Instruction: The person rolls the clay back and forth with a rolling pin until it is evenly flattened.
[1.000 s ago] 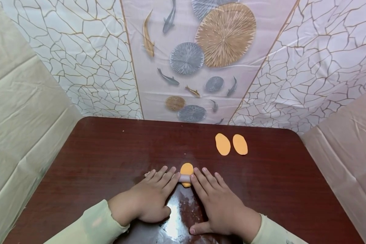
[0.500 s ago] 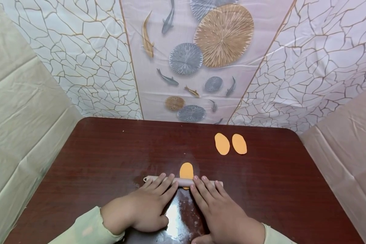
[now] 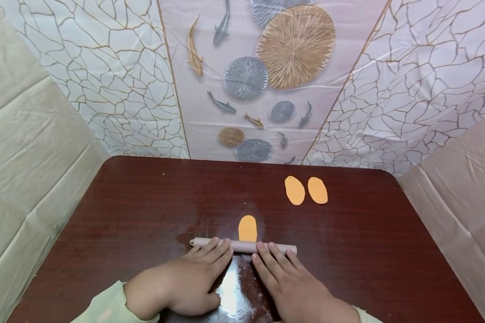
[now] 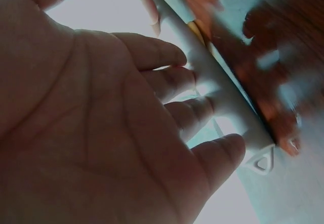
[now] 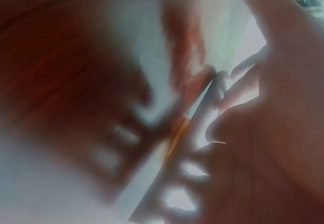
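A pale pinkish-grey rolling pin (image 3: 244,246) lies crosswise on the dark brown table, with a small hanging loop (image 4: 261,163) at its left end. Under it an orange flattened oval of dough (image 3: 247,228) sticks out on the far side; the near part is hidden. My left hand (image 3: 182,282) rests its straight, spread fingertips on the left half of the pin. On the right half lie the straight fingers of my right hand (image 3: 295,287). In the left wrist view, the fingertips touch the top of the pin; the right wrist view is blurred.
Two more flat orange ovals (image 3: 294,190) lie side by side toward the back right of the table. A wet, shiny patch (image 3: 231,287) lies between the hands. Patterned cloth (image 3: 246,130) hangs behind the table, and plain beige cloth (image 3: 36,179) at the sides.
Both hands have moved toward the person, and the rolling pin has come with them over the dough. More of the pin shows now. The two other ovals stay put.
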The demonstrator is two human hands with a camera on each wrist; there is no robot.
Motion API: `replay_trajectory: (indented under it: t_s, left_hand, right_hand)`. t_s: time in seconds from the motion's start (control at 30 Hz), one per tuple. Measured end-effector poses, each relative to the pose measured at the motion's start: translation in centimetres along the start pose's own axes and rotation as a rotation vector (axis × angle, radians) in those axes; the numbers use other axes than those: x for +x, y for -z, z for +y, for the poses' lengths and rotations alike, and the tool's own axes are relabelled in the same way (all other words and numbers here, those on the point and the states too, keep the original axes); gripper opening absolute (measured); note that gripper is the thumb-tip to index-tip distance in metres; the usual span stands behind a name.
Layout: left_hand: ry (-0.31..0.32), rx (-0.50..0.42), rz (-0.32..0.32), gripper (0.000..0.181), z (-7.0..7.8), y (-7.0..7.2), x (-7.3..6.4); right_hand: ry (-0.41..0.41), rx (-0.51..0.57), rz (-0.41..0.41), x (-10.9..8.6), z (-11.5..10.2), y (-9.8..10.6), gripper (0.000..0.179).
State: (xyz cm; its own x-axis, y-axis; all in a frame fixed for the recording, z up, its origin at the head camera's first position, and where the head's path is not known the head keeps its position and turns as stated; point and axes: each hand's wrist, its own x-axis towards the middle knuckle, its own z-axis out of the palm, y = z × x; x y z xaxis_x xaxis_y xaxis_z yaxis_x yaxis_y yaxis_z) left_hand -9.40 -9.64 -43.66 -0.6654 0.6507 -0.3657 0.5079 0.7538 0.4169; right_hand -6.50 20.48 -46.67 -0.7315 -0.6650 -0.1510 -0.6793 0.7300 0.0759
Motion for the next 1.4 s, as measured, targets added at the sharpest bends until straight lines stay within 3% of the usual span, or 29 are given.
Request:
replay_trajectory:
  t_s: [0.43, 0.67, 0.83, 1.2, 1.4]
  left_hand:
    - [0.008, -0.005, -0.015, 0.092, 0.3, -0.1, -0.4]
    - [0.005, 0.003, -0.008, 0.093, 0.3, -0.3, -0.3]
    - [0.001, 0.036, 0.025, 0.099, 0.2, -0.5, 0.0]
    - [0.011, 0.038, 0.045, 0.109, 0.1, -0.4, 1.0]
    - [0.022, 0.087, 0.065, 0.113, -0.2, -0.8, 1.8]
  right_hand:
    - [-0.003, 0.014, -0.011, -0.1, -0.5, 0.1, 0.115]
    - [0.011, 0.034, -0.030, 0.2, -0.5, 0.9, 0.124]
    - [0.000, 0.084, -0.017, 0.4, -0.5, 1.4, 0.125]
    - [-0.070, 0.228, -0.086, 1.5, -0.3, 2.1, 0.132]
    - [-0.091, 0.230, -0.065, 2.0, -0.3, 1.8, 0.138]
